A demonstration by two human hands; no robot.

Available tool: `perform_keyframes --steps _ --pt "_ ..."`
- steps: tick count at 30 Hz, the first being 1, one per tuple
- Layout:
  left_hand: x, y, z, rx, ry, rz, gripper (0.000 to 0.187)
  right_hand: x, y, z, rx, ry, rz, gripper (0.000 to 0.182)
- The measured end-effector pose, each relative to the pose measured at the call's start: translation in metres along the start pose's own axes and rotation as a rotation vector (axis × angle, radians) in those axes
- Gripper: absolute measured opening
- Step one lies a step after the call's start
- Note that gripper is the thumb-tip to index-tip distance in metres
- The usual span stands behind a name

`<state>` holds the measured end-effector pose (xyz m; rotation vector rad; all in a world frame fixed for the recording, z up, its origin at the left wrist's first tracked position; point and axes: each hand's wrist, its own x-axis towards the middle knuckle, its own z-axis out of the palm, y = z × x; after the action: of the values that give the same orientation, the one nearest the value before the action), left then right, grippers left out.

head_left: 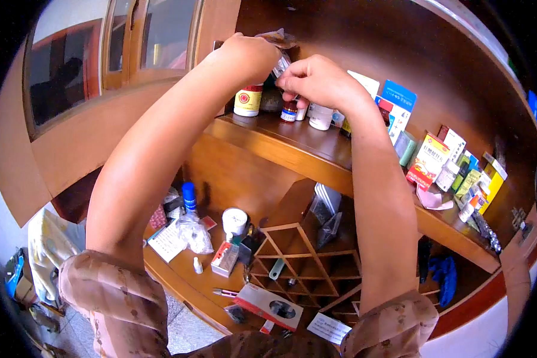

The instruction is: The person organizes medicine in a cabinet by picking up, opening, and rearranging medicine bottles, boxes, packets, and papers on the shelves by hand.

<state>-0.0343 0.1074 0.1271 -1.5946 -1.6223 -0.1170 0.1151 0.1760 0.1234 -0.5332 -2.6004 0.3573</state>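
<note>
With both arms raised to the upper shelf (292, 146), the left hand (250, 53) and right hand (319, 80) meet just in front of it. Left grip is closed around a crumpled brownish wrapper (277, 39), which sticks out above the knuckles. Right grip is pinched shut, fingertips (289, 83) on a small shiny packet (280, 64) between the two hands (too small and blurred to tell what it is, or whether it is one piece with the wrapper).

Directly below the hands, on the shelf: a white jar with a red-and-yellow label (248, 100), a small bottle with a red band (289, 111), a plain white pot (320, 116). None is touched. Further right on the same shelf stands a row of medicine boxes (429, 158), blue, white, red and yellow, with small bottles among them.

Lower surface (191, 280) carries a blue-capped bottle (189, 197), a white tape roll (234, 221), a clear plastic bag (196, 235), a red-and-white box (225, 258) and a flat carton (268, 306). A wooden lattice rack (304, 262) sits beside them, under the shelf.
</note>
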Motion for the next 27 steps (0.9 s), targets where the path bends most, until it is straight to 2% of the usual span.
perform_keyframes --steps 2,4,6,7,8,9,10,11,12,13,14,15,16,18,19,20,21,22,24,27 --pt "0.001 -0.003 0.003 0.048 0.027 0.013 0.028 0.004 0.003 0.004 0.071 0.036 0.007 0.022" --pt "-0.004 -0.003 0.005 0.085 0.041 0.011 0.028 0.009 0.006 0.009 0.192 0.180 -0.016 0.016" --pt "-0.019 0.005 -0.007 0.017 0.237 0.005 0.028 0.018 0.016 0.009 0.100 0.254 -0.069 0.017" --pt "-0.031 0.008 -0.013 0.020 0.300 0.038 0.022 0.019 0.020 0.010 0.147 0.314 -0.087 0.019" --pt "-0.048 0.009 -0.019 0.024 0.355 0.067 0.019 0.015 0.012 0.004 -0.067 0.302 -0.059 0.022" --pt "-0.074 0.011 -0.028 -0.046 0.391 0.104 0.019 0.014 0.015 0.002 -0.091 0.372 -0.064 0.023" --pt "-0.100 0.021 -0.036 -0.116 0.434 0.144 0.021 0.032 0.050 -0.011 -0.019 0.368 -0.161 0.025" --pt "-0.130 0.033 -0.038 -0.300 0.302 0.069 0.023 0.030 0.051 -0.012 -0.100 0.452 -0.196 0.027" --pt "-0.159 0.037 -0.039 -0.477 0.181 -0.006 0.025 0.040 0.067 -0.021 -0.028 0.451 -0.286 0.028" --pt "-0.186 0.032 -0.024 -0.674 0.238 0.162 0.029 0.011 0.020 -0.002 -0.090 0.498 -0.109 0.029" --pt "-0.220 0.028 -0.005 -0.902 0.179 0.217 0.029 0.013 0.021 -0.004 -0.020 0.504 -0.172 0.026" --pt "-0.254 0.025 0.016 -1.130 0.110 0.261 0.030 0.009 -0.010 0.016 0.306 0.623 -0.298 0.018" --pt "-0.291 0.028 0.037 -1.381 -0.087 0.182 0.029 0.016 -0.001 0.012 0.197 0.663 -0.437 0.020" --pt "-0.352 0.040 0.085 -1.486 -0.386 -0.299 0.029 0.005 -0.015 0.014 0.149 0.698 -0.403 0.020" --pt "-0.385 0.054 0.122 -1.358 -0.403 -0.615 0.027 0.004 -0.017 0.016 0.178 0.704 -0.430 0.020" --pt "-0.430 0.073 0.171 -1.085 -0.294 -0.812 0.027 0.003 -0.021 0.017 0.209 0.710 -0.462 0.019" --pt "-0.468 0.090 0.202 -1.015 -0.300 -0.943 0.027 0.002 -0.024 0.018 0.210 0.704 -0.461 0.019" --pt "-0.499 0.110 0.227 -0.940 -0.305 -1.076 0.028 -0.001 -0.026 0.017 0.284 0.748 -0.315 0.019" --pt "-0.539 0.148 0.266 -1.134 -0.330 -1.443 0.027 -0.019 -0.023 0.018 0.229 0.786 -0.332 0.018" --pt "-0.521 0.186 0.269 -1.045 -0.246 -1.388 0.025 -0.061 -0.018 0.017 0.155 0.821 -0.314 0.018"
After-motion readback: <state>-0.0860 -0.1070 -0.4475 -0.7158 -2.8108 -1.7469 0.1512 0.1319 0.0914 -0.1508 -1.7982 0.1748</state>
